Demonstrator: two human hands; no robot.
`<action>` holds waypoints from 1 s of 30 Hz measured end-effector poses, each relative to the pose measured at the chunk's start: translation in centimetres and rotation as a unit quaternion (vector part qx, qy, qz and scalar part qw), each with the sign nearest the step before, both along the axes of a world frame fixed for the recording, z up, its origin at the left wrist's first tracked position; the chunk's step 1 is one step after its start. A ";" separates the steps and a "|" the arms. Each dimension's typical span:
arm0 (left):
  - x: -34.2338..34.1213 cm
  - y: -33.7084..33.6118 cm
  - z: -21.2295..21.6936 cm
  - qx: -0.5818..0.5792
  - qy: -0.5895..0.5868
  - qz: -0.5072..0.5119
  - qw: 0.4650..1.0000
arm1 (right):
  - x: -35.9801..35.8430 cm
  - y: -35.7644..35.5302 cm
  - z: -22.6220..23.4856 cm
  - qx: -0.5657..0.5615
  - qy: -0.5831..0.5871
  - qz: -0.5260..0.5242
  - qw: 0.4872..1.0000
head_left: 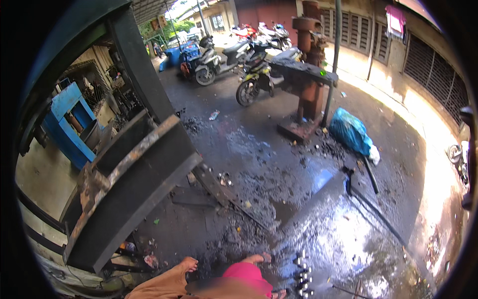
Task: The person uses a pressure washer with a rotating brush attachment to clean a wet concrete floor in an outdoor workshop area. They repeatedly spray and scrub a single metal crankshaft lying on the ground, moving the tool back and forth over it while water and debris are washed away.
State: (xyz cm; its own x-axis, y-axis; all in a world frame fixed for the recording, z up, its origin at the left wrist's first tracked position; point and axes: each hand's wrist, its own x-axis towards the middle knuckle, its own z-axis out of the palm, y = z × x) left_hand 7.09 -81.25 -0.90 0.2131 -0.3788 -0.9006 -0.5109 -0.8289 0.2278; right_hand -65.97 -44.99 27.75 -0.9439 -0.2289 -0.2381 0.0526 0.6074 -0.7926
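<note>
My left hand (189, 263) hangs low over the dark, oily ground at the lower edge, at the end of my left arm. Its fingers look loosely apart, and nothing shows in them. The nearest thing to it is scattered debris by the foot of a large black curved steel frame (142, 192). Pink cloth (244, 274) covers my legs, and a foot (258, 258) shows beyond it. To the right of the legs is a shiny lobed metal shaft (302, 274), with no hand seen on it. My right hand is out of sight.
A rusty column machine (312, 94) with a flat table stands ahead, a blue sack (351, 130) beside it. Several motorbikes (259, 79) are parked farther back. A long bar (378, 219) lies across wet ground at the right; a steel strip (229, 197) lies amid grimy scraps.
</note>
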 end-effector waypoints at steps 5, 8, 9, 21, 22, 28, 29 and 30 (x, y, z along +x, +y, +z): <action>-0.8 13.7 -1.4 0.020 -0.012 0.048 0.999 | -3.4 4.2 -1.8 -0.009 0.021 0.038 0.999; -2.0 19.2 -2.3 0.007 0.030 0.105 0.994 | -6.5 6.3 -2.8 -0.017 0.050 0.066 0.996; -2.5 20.6 -2.4 0.000 0.042 0.101 0.994 | -7.6 7.0 -3.3 -0.022 0.060 0.074 0.995; 0.7 31.8 -3.1 -0.057 0.136 0.236 0.960 | -7.4 9.8 2.3 0.080 0.019 0.192 0.978; 1.1 32.9 -3.6 -0.036 0.139 0.243 0.959 | -6.6 9.0 3.3 0.146 0.025 0.219 0.964; 11.3 42.0 -3.7 0.071 0.134 0.247 0.957 | 0.8 7.8 5.6 0.006 -0.032 0.178 0.984; 12.8 43.6 -3.6 0.070 0.133 0.247 0.957 | 2.0 8.5 5.9 -0.001 -0.039 0.171 0.984; 13.8 45.0 -3.5 0.073 0.112 0.240 0.961 | 3.1 9.3 6.3 0.017 -0.029 0.166 0.986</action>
